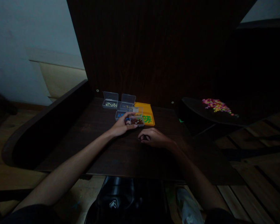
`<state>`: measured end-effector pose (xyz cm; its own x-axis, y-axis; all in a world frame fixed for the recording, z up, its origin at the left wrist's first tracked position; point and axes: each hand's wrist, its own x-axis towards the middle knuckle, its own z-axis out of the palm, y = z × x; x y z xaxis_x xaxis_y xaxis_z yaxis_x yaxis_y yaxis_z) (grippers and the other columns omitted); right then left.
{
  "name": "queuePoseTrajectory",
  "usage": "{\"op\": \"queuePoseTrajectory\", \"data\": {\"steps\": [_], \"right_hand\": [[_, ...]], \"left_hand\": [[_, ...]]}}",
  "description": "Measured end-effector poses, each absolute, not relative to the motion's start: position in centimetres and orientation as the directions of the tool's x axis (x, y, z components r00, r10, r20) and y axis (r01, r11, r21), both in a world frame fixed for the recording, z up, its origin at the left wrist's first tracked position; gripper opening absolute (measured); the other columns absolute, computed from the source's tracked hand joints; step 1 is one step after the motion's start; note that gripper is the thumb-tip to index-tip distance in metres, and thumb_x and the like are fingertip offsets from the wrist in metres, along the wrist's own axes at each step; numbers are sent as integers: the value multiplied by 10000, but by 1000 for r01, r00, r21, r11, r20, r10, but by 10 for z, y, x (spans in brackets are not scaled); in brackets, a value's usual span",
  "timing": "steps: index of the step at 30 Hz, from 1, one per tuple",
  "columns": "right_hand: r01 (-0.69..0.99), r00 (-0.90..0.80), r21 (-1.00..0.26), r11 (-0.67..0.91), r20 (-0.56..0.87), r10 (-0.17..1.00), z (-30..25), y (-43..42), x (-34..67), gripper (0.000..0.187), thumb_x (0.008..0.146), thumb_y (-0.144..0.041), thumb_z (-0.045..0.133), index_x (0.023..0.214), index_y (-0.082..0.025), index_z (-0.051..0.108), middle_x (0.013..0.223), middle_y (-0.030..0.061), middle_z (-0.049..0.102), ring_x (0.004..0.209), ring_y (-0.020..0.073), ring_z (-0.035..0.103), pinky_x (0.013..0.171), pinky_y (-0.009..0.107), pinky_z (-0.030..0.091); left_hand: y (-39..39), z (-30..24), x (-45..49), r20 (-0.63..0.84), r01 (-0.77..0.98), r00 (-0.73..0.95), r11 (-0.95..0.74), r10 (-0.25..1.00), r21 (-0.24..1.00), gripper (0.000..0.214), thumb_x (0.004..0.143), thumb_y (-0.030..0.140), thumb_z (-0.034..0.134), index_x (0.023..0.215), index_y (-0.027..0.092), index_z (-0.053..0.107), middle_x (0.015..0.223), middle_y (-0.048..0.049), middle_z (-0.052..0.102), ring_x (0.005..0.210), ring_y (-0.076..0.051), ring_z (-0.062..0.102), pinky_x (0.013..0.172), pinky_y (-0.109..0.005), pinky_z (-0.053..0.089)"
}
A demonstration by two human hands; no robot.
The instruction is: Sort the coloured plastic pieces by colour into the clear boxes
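Observation:
My left hand (pixel 122 125) grips a small transparent box (pixel 140 125) with its lid up, fingers and thumb around its left side. Brownish-red small pieces (pixel 136 121) lie inside, with something pale among them. Just right of and nearer than the box, my right hand (pixel 152 137) is curled low over the table, its fingertips bent together; whatever they pinch, if anything, is hidden. Behind the held box stands an open yellow box (pixel 151 112) with green pieces (pixel 146 118) in it. Blue pieces (pixel 120 115) show in another transparent box, partly covered by my left hand.
At the back left is an open transparent box (pixel 110 105) with whitish pieces. Beside it, another open box (pixel 128 99) holds a few yellow bits. Pink, yellow and purple pieces (pixel 217 105) are heaped on a dark ledge at right. A dark side panel (pixel 49 124) borders the table (pixel 102 152).

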<state>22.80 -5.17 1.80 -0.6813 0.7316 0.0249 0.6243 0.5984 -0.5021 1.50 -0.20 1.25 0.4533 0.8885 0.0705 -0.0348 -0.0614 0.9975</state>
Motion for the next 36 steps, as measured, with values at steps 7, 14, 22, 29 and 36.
{"op": "queuePoseTrajectory", "data": {"steps": [7,14,22,29,36], "right_hand": [[621,-695,-484,617,24,718,18,-51,228,181,806,-151,649,983,-187,657,889,11,666,695,113,563,641,222,398],[673,-660,-408,617,46,750,17,-50,227,183,817,-200,669,999,-183,661,934,33,651,769,139,580,685,249,424],[747,-618,-319,584,-9,786,16,-53,225,198,843,-270,641,1017,-194,693,969,47,654,842,168,602,721,272,433],[705,-655,-336,625,31,755,10,-50,227,147,876,-269,612,962,-204,711,946,42,662,842,162,606,733,266,432],[713,-655,-299,634,38,755,8,-50,224,120,870,-216,592,924,-177,692,899,45,664,767,148,592,662,244,404]], "left_hand": [[-2,11,15,63,-39,458,-51,887,998,654,645,210,783,1235,174,504,895,-35,628,588,-69,477,567,-233,398],[-2,12,15,84,-63,455,-62,887,996,612,638,198,785,1194,183,527,957,-50,628,582,-61,465,556,-232,396],[-3,13,15,78,-33,454,-71,887,997,627,636,207,778,1208,183,522,1024,-69,633,573,-46,427,563,-230,391],[-3,14,15,83,-58,458,-64,885,996,631,640,200,786,1212,178,523,1048,-74,634,593,-49,463,577,-217,412],[-3,14,14,69,-10,454,-72,888,997,644,647,223,784,1230,186,512,1085,-82,630,617,-62,491,617,-244,439]]}}
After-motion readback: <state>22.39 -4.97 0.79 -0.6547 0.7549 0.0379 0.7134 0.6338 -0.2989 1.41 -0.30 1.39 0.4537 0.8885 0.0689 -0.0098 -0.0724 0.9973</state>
